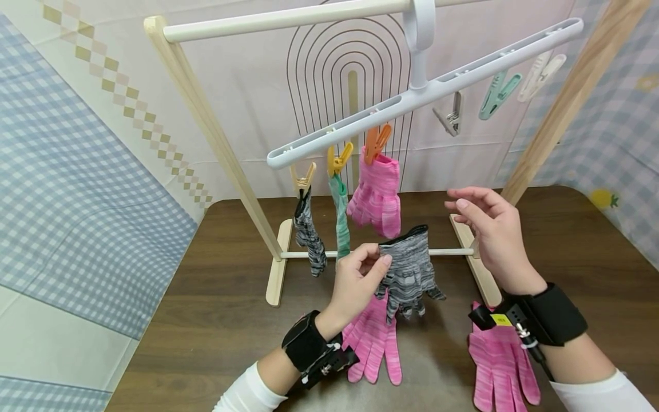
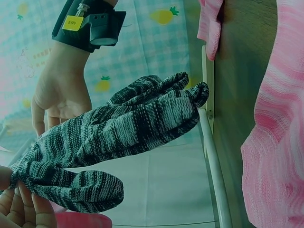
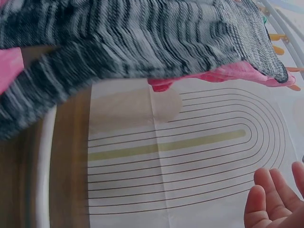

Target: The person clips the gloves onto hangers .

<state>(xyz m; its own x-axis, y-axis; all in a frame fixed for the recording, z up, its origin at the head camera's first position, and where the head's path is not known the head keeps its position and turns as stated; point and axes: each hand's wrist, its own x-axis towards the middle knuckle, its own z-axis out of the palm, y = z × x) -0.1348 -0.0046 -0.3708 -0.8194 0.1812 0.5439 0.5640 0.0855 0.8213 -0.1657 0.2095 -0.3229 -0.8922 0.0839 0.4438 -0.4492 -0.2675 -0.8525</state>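
My left hand [image 1: 355,286] pinches a grey and black knit glove [image 1: 409,269] at its left cuff edge, and the glove's fingers hang down. To the right of that glove my right hand [image 1: 494,240] is raised with loosely bent fingers, holding nothing. In the left wrist view the glove [image 2: 118,133] stretches across the middle. Above hangs a white hanger bar [image 1: 427,94]. An orange clothespin [image 1: 377,144] holds a pink glove [image 1: 378,194], a yellow clothespin [image 1: 340,159] a teal glove [image 1: 341,212], and a beige clothespin [image 1: 304,180] a grey and black glove [image 1: 310,237].
A silver clip [image 1: 453,117], a teal clothespin [image 1: 499,96] and a white clothespin [image 1: 542,77] hang with nothing in them. Two pink gloves, one left [image 1: 373,343] and one right [image 1: 501,366], lie on the brown table [image 1: 206,343]. The wooden rack [image 1: 211,137] stands behind.
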